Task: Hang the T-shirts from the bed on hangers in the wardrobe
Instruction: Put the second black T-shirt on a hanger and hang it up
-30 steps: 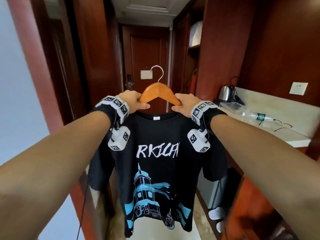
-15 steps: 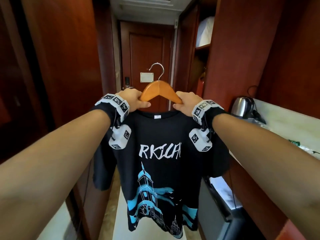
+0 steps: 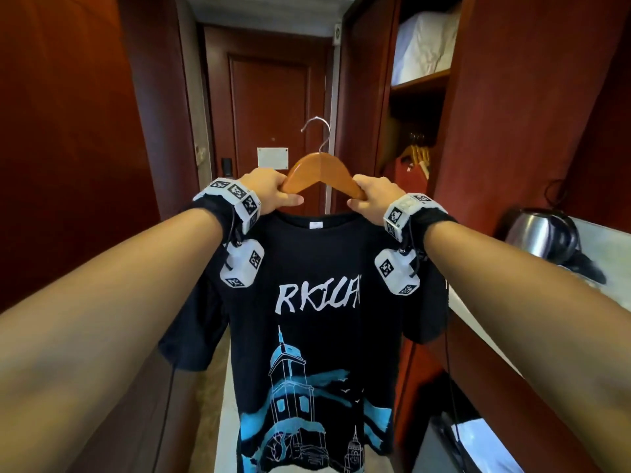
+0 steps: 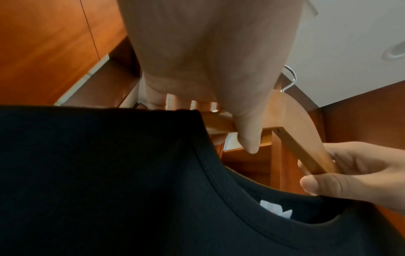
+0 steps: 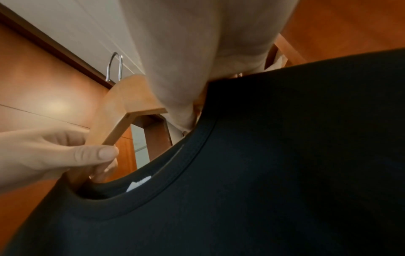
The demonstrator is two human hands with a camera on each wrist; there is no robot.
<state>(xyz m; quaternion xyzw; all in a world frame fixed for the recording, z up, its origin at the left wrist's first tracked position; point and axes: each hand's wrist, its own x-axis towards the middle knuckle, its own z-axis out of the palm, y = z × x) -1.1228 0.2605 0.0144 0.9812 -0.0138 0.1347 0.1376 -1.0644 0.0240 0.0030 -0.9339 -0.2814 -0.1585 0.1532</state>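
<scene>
Wood-panelled corridor, open wardrobe (image 3: pixel 418 138) at right with hangers inside. Item: black T-shirt (image 3: pixel 317 322), printed front, draped on wooden hanger (image 3: pixel 321 172), held up mid-corridor. Left hand (image 3: pixel 269 191) and right hand (image 3: pixel 374 196) each grasp one hanger arm beside the collar.

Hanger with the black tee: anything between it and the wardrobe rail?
Nothing visible blocks it. The hanger, gripped by the left hand and right hand, is in the corridor; the open wardrobe is ahead-right, with hangers already inside. The rail itself isn't clearly visible.
</scene>
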